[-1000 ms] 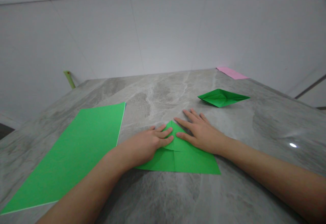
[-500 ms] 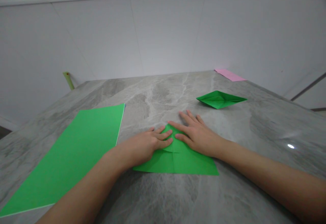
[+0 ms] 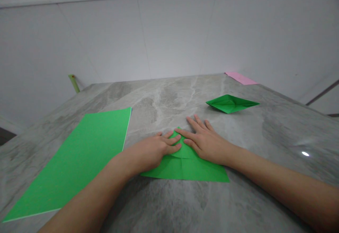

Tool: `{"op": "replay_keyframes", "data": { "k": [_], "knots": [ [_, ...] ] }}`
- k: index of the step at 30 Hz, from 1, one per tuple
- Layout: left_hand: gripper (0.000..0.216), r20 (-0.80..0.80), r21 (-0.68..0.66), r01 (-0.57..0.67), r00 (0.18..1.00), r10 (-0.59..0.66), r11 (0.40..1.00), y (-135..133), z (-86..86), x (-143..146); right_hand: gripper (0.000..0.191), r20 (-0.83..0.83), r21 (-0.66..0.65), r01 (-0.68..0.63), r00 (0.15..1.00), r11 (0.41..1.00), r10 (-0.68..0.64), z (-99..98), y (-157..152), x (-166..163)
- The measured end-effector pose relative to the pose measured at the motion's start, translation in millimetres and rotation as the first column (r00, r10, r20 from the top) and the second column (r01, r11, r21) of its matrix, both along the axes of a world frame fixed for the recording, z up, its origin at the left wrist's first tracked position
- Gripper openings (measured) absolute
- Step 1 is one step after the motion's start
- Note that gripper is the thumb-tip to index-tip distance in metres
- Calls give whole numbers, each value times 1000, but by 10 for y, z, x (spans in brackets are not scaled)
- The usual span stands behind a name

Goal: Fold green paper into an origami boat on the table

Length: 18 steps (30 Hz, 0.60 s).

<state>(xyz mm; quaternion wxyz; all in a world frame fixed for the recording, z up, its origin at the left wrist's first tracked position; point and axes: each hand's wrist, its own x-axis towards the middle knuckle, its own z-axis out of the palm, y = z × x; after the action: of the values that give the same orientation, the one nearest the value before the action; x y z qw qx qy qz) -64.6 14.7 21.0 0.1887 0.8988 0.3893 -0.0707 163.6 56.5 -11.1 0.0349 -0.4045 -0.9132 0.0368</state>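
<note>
A partly folded green paper (image 3: 189,167) lies on the grey marble table (image 3: 169,95), its far end folded to a point. My left hand (image 3: 153,150) lies flat on the left flap, fingers stretched out and pressing down. On the right flap rests my right hand (image 3: 205,139), also flat with fingers spread, its index finger along the folded edge near the tip. Neither hand holds anything.
A stack of flat green sheets (image 3: 76,157) lies at the left. A finished green folded paper boat (image 3: 231,103) sits at the right rear, a pink sheet (image 3: 241,78) beyond it by the wall. A green stick (image 3: 74,83) leans at the table's far left corner.
My right hand has slid a little left and nearer along the right fold. The left hand has barely moved.
</note>
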Motion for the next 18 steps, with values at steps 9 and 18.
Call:
{"op": "replay_keyframes", "data": {
  "k": [9,18],
  "knots": [
    [73,-21,16,-1,1000,2,1000,-14,57,35,48,15,14,30,999,999,-30,25,-17,-29],
    [76,-43,12,2,999,-2,1000,-2,52,38,49,1,21,53,999,998,-53,54,17,-31]
  ]
}}
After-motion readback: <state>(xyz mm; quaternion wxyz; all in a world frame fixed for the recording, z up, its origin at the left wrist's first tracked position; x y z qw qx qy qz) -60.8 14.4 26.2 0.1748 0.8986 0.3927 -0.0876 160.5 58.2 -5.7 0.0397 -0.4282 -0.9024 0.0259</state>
